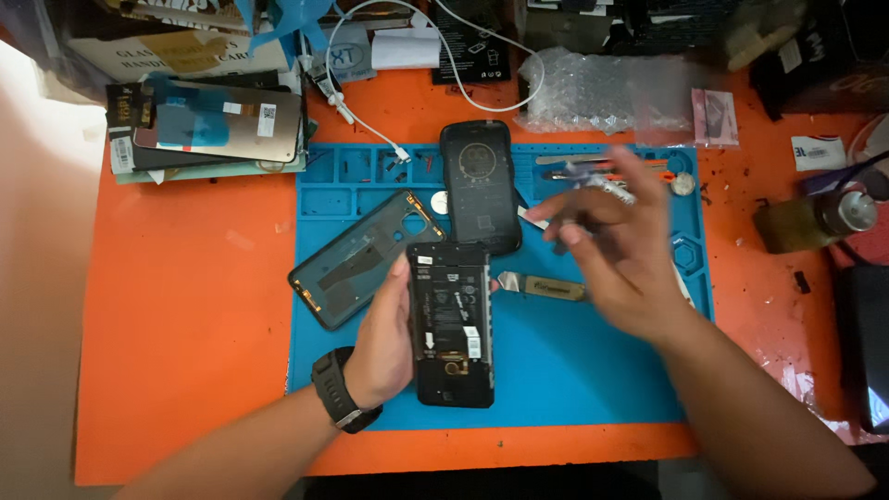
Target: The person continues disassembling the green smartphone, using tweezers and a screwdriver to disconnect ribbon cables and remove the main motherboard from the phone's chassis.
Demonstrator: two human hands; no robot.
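Black opened phone (450,324) clasped at its edge by left hand (381,343); blurred right hand (622,250) apart, grip unclear.

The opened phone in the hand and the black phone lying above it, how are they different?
The opened phone shows its insides with white stickers; the black phone shows a closed dark back. The left hand holds the opened phone; the black phone lies untouched on the blue mat. Both are black, rectangular and lie lengthwise.
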